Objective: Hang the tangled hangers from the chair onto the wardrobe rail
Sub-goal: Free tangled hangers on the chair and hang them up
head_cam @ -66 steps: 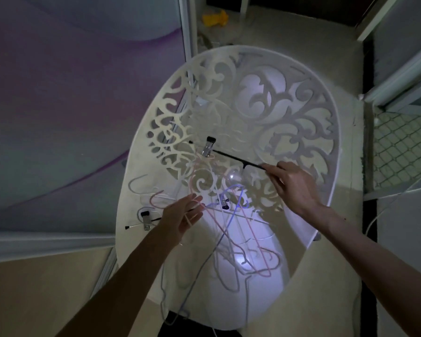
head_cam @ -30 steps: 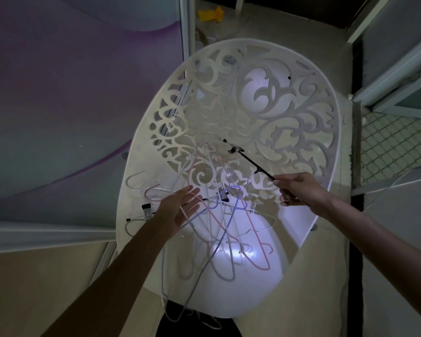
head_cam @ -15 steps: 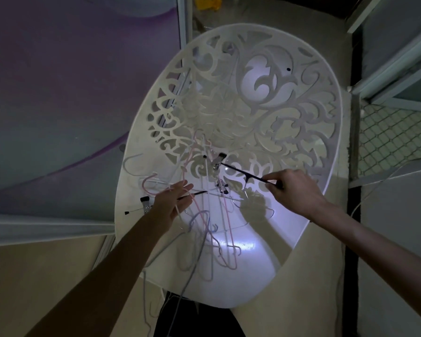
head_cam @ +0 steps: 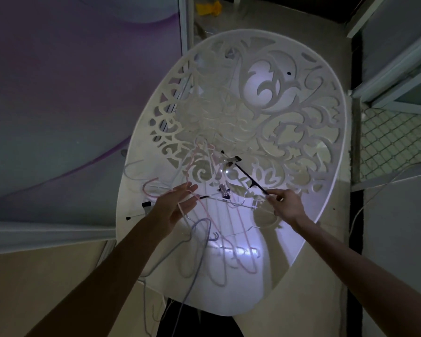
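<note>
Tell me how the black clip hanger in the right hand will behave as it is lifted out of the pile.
The black clip hanger looks stiff: its bar stays straight though the right hand grips only one end. It is probably light, being so thin. It will likely snag, since its clip end lies among the pink and white wire hangers, which look springy and may drag along.

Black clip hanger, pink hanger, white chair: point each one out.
Black clip hanger (head_cam: 247, 175), head view, middle of its black bar.
Pink hanger (head_cam: 240, 222), head view, a straight pink run on the seat.
White chair (head_cam: 336, 113), head view, right side of the cut-out backrest.
</note>
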Available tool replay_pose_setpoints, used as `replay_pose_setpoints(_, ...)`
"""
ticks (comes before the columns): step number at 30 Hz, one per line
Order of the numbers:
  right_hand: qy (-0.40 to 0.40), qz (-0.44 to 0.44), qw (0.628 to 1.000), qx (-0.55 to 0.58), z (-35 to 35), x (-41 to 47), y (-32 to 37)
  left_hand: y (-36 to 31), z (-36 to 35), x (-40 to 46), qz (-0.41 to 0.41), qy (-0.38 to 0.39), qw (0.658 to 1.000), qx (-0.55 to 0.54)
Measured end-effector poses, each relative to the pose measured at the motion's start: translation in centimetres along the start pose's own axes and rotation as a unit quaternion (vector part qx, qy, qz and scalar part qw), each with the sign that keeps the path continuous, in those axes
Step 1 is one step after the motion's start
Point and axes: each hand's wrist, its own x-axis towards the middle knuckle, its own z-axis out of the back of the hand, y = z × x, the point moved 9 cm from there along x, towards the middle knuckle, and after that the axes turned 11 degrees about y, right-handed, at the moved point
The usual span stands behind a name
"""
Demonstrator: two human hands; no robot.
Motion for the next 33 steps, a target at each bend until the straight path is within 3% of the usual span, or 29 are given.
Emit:
replay_pose_setpoints(4,-0.001,-0.052,0.999,-0.003,-1.1,0.8,-1.3,1.5,-1.0,0.2,0.012,0.004,1.0,-0.024)
replay_pose_setpoints(10,0.023,-0.097,0.976,-0.195,-2.1,1.5,-1.4,0.9,0.4,0.3,-0.01,-0.021,0.999,0.036)
replay_pose_setpoints(15,-0.019,-0.023,0.933,-0.358,-2.4,3.9,5.7,-0.2,2.2,0.6,-0.011,-0.006,0.997,0.082)
replay_pose_setpoints(17,0.006,0.012,0.95,-0.311,-3.6,5.5,8.9,-0.6,2.6,0.8,-0.019,0.004,0.996,0.082)
replay_pose_setpoints(21,0.111,0.019,0.991,-0.068,-7.2,9.7,12.5,-1.6,2.7,1.4,-0.031,0.037,0.995,0.087)
replay_pose_setpoints(23,0.152,-0.004,0.987,0.06,-9.3,10.9,13.0,-2.0,3.2,1.8,-0.027,0.048,0.995,0.079)
replay_pose_setpoints(27,0.155,-0.031,0.948,0.275,-10.7,11.5,13.5,-2.4,3.9,2.6,-0.029,0.061,0.991,0.114)
replay_pose_setpoints(33,0.114,-0.063,0.936,0.326,-12.1,12.8,12.5,-3.8,3.9,2.2,-0.073,0.019,0.981,0.181)
